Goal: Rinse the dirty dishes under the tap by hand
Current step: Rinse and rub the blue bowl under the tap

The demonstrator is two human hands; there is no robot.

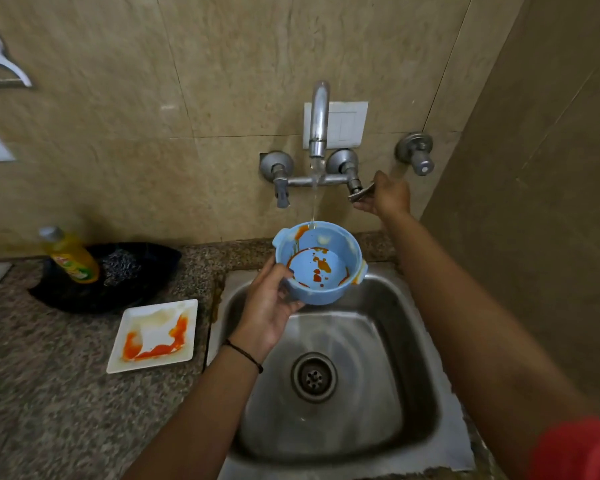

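Note:
My left hand (267, 306) grips a light blue bowl (326, 244) by its near rim, above the back of the steel sink (406, 306). Orange-red sauce streaks the bowl's inside. The bowl tilts toward me. A thin stream of water runs from the chrome tap (318, 119) onto the bowl's far rim. My right hand (383, 195) is closed around the tap's right handle (359, 194). A square white plate (155, 336) smeared with orange sauce lies on the granite counter left of the sink.
A yellow dish-soap bottle (71, 254) and a steel scrubber (122, 266) rest in a black tray (146, 292) at the back left. The tap's left handle (282, 194) and a separate wall valve (418, 155) stick out from the tiled wall. A drain (314, 377) sits mid-sink.

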